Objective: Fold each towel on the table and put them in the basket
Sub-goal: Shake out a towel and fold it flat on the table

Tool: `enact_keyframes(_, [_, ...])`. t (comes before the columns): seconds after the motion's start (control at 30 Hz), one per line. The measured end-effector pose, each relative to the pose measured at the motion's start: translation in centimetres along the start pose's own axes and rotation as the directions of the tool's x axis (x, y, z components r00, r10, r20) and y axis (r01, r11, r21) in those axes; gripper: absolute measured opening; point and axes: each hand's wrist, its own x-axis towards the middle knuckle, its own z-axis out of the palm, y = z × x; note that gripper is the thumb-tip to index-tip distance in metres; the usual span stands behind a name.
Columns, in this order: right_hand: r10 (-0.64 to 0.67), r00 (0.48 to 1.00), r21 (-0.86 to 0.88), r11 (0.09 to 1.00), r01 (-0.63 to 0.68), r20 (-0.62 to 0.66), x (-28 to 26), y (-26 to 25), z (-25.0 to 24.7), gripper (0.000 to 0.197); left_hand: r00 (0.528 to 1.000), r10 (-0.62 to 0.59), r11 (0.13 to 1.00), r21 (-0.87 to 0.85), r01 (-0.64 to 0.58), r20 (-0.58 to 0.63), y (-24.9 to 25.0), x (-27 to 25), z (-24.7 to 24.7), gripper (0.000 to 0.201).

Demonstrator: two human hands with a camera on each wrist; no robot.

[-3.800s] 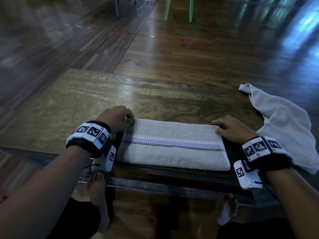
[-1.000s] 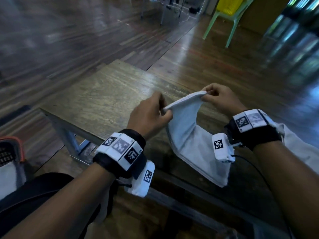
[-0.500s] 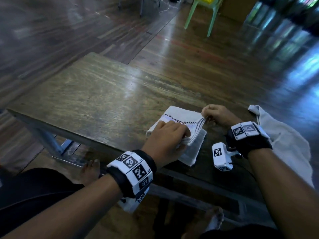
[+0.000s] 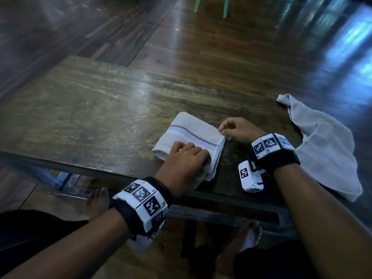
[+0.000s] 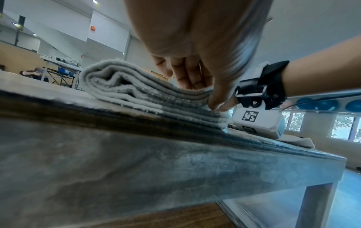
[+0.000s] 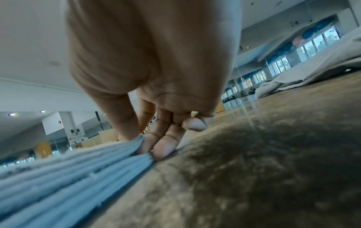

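A folded whitish towel (image 4: 187, 127) with a checked stripe lies near the front edge of the wooden table (image 4: 90, 109). My left hand (image 4: 189, 160) lies on its near right corner with the fingers curled over the stacked edge. In the left wrist view the fingers sit on top of the folded towel (image 5: 121, 83) and the thumb presses against its layers, so the left hand (image 5: 197, 92) holds them. My right hand (image 4: 223, 132) pinches the far right corner. In the right wrist view the right hand (image 6: 144, 143) has its thumb above and fingers below the folded towel's (image 6: 68, 172) upper layers. No basket is in view.
A second, unfolded towel (image 4: 322, 146) lies crumpled at the table's right end and hangs over the front edge. Bare feet (image 4: 98, 200) stand under the table. Green chair legs (image 4: 225, 7) stand on the wooden floor beyond it.
The towel, a long strip earlier and then lifted between both hands, now lies folded on the table. My left hand slid to its near corner; my right pinches the far corner.
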Motion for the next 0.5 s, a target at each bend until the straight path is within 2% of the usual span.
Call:
enact_keyframes(0.13, [-0.031, 0.999, -0.074, 0.997, 0.028, -0.035, 0.18, -0.21, -0.02, 0.025, 1.0, 0.01, 1.0, 0.026, -0.01, -0.011, 0.35, 0.41, 0.07, 0.012])
enact_keyframes(0.2, [-0.039, 0.997, -0.1, 0.994, 0.032, -0.062, 0.16, -0.36, 0.1, 0.019, 1.0, 0.03, 0.997, 0.068, -0.03, 0.001, 0.48, 0.42, 0.3, 0.014])
enact_keyframes(0.27, [-0.04, 0.995, -0.113, 0.993, 0.029, -0.091, 0.07, -0.43, 0.14, 0.012, 0.999, 0.035, 0.997, 0.074, -0.037, 0.019, 0.55, 0.48, 0.52, 0.015])
enact_keyframes(0.5, [-0.049, 0.983, -0.128, 0.991, 0.026, -0.178, -0.28, -0.3, 0.02, 0.012, 0.991, 0.069, 0.997, 0.021, -0.072, 0.117, 0.8, 0.69, 0.24, 0.022])
